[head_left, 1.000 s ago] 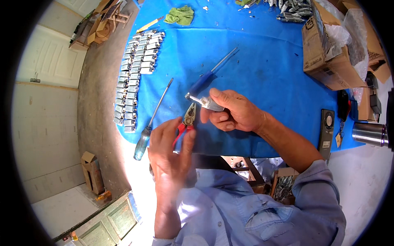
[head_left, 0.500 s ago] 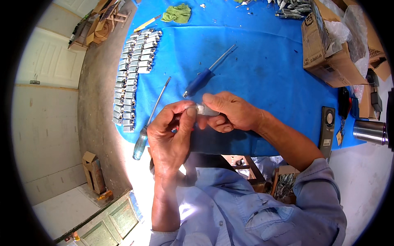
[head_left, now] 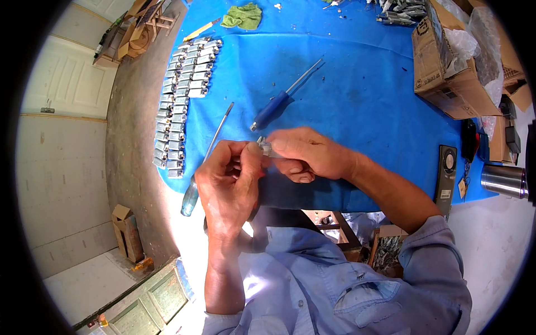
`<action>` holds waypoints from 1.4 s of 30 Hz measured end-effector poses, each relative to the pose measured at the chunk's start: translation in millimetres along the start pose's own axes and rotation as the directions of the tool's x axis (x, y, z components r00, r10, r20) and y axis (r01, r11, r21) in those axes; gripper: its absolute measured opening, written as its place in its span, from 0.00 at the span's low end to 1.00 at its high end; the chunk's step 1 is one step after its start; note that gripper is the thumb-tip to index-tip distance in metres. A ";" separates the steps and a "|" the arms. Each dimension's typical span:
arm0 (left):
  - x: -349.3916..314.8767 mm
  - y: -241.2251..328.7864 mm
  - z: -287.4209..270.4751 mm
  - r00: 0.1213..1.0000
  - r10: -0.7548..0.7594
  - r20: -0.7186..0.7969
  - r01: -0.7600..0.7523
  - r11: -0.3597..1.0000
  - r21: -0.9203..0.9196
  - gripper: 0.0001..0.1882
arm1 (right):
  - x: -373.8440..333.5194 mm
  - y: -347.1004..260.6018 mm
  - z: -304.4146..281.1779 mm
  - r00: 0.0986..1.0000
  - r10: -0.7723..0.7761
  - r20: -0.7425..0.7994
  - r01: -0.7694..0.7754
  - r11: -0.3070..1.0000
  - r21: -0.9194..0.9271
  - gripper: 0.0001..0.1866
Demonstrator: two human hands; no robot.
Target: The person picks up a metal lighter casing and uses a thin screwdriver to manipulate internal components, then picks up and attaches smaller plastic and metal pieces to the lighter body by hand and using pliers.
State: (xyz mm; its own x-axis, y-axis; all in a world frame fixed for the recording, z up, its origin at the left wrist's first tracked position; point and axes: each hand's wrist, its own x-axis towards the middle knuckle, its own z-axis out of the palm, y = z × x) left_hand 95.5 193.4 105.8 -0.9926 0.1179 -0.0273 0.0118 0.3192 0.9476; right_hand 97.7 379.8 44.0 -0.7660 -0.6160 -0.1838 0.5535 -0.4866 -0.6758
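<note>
A small silvery-grey metal part sits between my two hands over the near edge of the blue-covered table. My left hand pinches its left end between thumb and curled fingers; a bit of red shows beneath them. From the other side my right hand closes on it with the thumb on top, slightly smeared by motion. The fingers hide much of the part. Just beyond lies a screwdriver with a dark blue handle. Beside my left hand rests another screwdriver with a clear teal handle, partly covered by the hand.
Rows of similar metal pieces line the table's left side. A green cloth and a yellow-handled knife lie farther back. At right stand an open cardboard box, a dark flat device and a steel cup.
The part has turned between my fingers, and its grey end now sticks up by the left thumb. My right hand has shifted slightly left along it.
</note>
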 end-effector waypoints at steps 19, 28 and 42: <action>9.1 -16.2 -10.0 0.956 -0.291 0.032 0.292 0.942 -0.166 0.16 | 7.4 22.1 5.0 0.655 -0.726 0.210 0.355 0.050 -0.934 0.12; 7.6 -15.5 -10.8 0.946 -0.323 0.024 0.320 0.920 -0.228 0.16 | 7.1 15.1 9.7 0.610 -0.762 0.216 0.401 0.063 -0.914 0.14; -11.2 -30.0 -26.7 0.954 -0.284 0.099 0.291 0.783 -0.550 0.12 | 7.8 13.4 6.4 0.663 -0.745 0.078 0.310 0.178 -0.934 0.15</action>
State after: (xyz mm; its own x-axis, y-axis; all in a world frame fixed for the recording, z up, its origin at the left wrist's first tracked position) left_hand 103.0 157.4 86.2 -0.9380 0.1153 -0.3268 -0.3454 -0.2326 0.9092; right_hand 101.2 364.5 38.1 -0.8945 -0.0943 0.4370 -0.4440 0.3014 -0.8438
